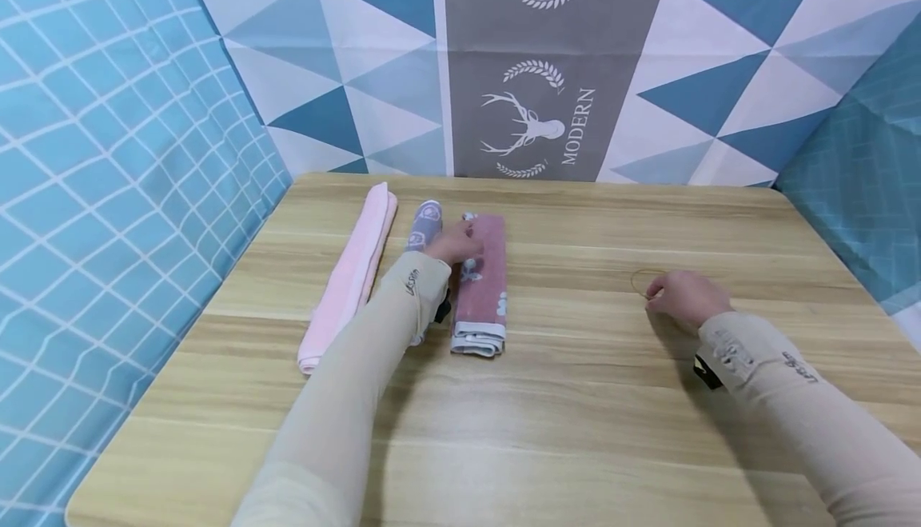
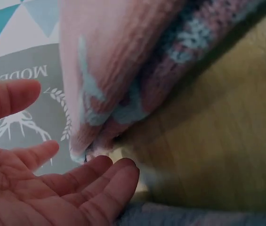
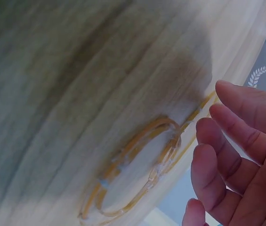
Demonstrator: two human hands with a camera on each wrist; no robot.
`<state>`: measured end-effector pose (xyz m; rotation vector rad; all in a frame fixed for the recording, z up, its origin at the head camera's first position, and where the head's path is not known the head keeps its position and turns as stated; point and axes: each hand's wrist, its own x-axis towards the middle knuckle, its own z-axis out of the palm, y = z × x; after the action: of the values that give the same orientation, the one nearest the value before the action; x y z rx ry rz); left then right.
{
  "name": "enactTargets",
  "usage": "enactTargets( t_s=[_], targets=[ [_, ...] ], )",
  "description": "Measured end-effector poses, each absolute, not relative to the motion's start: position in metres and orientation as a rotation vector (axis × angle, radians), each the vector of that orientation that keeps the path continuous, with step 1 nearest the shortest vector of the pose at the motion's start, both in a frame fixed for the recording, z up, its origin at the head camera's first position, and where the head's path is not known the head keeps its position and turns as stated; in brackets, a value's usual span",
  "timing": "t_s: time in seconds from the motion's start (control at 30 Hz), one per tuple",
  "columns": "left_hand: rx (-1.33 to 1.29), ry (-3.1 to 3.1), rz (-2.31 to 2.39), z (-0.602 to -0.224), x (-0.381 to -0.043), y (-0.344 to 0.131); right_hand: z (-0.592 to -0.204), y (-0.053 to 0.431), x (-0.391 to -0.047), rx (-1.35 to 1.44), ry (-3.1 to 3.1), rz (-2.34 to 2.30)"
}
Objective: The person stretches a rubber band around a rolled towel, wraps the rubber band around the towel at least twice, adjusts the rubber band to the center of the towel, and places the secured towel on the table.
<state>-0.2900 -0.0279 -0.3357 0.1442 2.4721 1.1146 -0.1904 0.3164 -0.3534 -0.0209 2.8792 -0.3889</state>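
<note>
In the head view, my left hand (image 1: 455, 244) is over the left edge of a folded rose towel (image 1: 489, 271) with pale leaf motifs. The left wrist view shows this hand (image 2: 62, 183) with fingers spread and loosely bent, nothing between them, and the towel's edge (image 2: 109, 89) just beyond the fingertips. My right hand (image 1: 687, 299) is low over the table at the right, pinching the end of a thin yellow rubber band (image 1: 634, 281). In the right wrist view, the looped, doubled rubber band (image 3: 123, 165) runs up to the thumb and index fingertips (image 3: 224, 87).
A lavender patterned towel (image 1: 426, 219) lies left of the rose one, partly behind my left forearm. Farther left is a long rolled light pink towel (image 1: 348, 279). The wooden table (image 1: 576, 399) meets a patterned cloth backdrop (image 1: 388, 55) at its far edge.
</note>
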Motion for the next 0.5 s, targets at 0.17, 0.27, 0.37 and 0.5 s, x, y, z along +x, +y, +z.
enactTargets(
  t_s=[0.17,0.27,0.37,0.5],
  targets=[
    [0.189,2.447,1.111,-0.3455,-0.2934,-0.0239,-0.3537,0.3156,-0.1902,-0.036,2.874,-0.398],
    [0.204,2.472,1.09,-0.3463,-0.2924,-0.0225,-0.3539,0.3162,-0.1906,-0.03,2.863,-0.405],
    [0.19,2.485,1.068,-0.345,-0.291,-0.0203,-0.3542,0.3173,-0.1921,-0.026,2.856,-0.41],
    [0.191,2.511,1.022,-0.3451,-0.2911,-0.018,-0.3541,0.3177,-0.1951,-0.03,2.859,-0.405]
  ],
)
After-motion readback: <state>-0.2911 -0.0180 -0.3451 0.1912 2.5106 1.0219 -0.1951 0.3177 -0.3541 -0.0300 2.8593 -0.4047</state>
